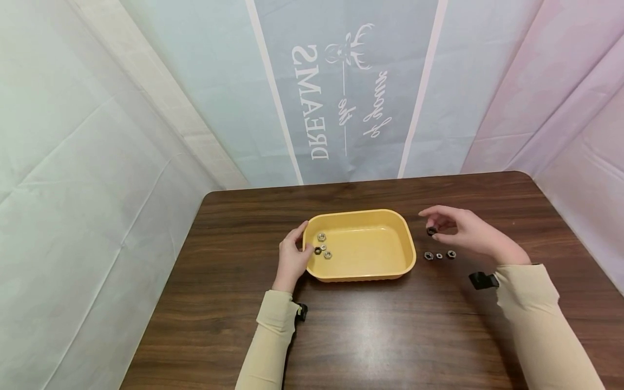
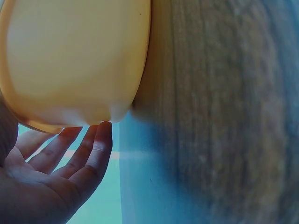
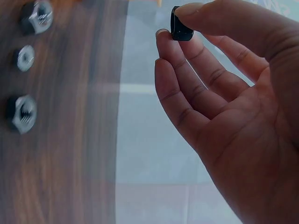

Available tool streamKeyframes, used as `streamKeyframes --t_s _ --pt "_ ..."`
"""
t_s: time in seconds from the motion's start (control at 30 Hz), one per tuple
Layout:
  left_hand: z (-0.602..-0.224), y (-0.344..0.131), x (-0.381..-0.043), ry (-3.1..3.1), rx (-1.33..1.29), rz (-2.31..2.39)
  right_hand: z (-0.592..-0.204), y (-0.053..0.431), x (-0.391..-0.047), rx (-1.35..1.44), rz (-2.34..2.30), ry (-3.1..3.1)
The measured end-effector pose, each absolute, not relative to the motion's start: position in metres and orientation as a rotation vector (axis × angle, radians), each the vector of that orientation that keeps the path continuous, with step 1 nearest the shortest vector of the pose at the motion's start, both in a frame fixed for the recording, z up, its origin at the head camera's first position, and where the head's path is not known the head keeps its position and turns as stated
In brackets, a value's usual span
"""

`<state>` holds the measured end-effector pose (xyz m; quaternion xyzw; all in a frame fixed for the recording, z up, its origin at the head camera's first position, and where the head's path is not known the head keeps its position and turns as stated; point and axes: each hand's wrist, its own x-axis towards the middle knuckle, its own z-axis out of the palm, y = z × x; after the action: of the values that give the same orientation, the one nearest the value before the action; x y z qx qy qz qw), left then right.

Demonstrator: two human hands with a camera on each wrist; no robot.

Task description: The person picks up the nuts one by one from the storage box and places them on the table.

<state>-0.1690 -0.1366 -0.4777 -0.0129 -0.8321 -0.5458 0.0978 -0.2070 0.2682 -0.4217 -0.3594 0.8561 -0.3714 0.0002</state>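
Observation:
My left hand (image 1: 292, 261) grips the left end of a yellow plastic basin (image 1: 370, 244), thumb over the rim and fingers along the outer wall. In the left wrist view those fingers (image 2: 96, 156) lie against the basin's outside. Inside, near the thumb, are two silver hex nuts (image 1: 321, 237), a smaller silver nut (image 1: 323, 247) and a black nut (image 1: 318, 251). Right of the basin, my right hand (image 1: 470, 233) pinches another black nut (image 3: 181, 27) between thumb and fingertips, above the table.
On the brown wooden table (image 1: 365, 336), just below the right hand, lie two silver hex nuts (image 1: 451, 254) with a smaller nut (image 1: 439, 256) between them. Hanging cloth (image 1: 361, 108) with printed lettering stands behind the table's far edge. More cloth hangs at both sides.

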Motion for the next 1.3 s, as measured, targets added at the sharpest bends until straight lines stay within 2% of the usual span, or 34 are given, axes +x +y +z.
streamKeyframes --t_s 0.4,1.3 --pt "-0.478 -0.137 -0.169 -2.476 -0.027 -1.617 -0.436 0.290 -0.199 -1.127 -1.172 2.727" --pt "-0.477 -0.136 -0.168 -2.491 -0.021 -1.604 -0.463 0.326 -0.181 -0.892 -1.174 2.730"
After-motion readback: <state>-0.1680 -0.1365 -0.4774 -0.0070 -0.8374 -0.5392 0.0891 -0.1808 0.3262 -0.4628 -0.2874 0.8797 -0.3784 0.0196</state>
